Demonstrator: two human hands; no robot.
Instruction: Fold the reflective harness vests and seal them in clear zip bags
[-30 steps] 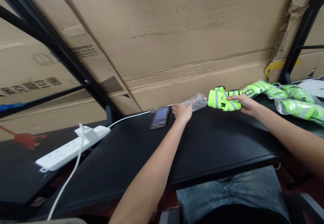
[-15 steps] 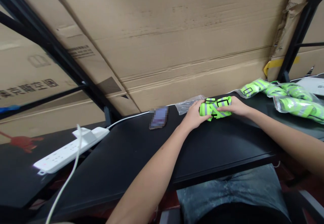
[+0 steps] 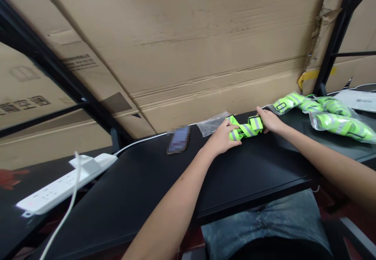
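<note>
A hi-vis yellow-green reflective vest (image 3: 246,128) with grey stripes and black buckles lies rolled up on the black desk (image 3: 258,166). My left hand (image 3: 223,137) grips its near end, fingers over the strap. My right hand (image 3: 268,120) presses on its far end. Just behind my left hand lies a crumpled, clear plastic bag (image 3: 211,123). Further right, several bagged vests (image 3: 335,119) lie in a heap, close to my right hand's fingertips.
A smartphone (image 3: 178,139) with a blurred screen lies left of my hands. A white power strip (image 3: 66,183) with a white cable sits on a dark surface at left. Large cardboard sheets (image 3: 176,56) rise behind the desk, held by black shelf posts. My jeans-covered lap (image 3: 264,228) lies below the desk edge.
The vest has been stretched out into a longer, narrower roll, with my hands further apart at its two ends. The view has shifted slightly.
</note>
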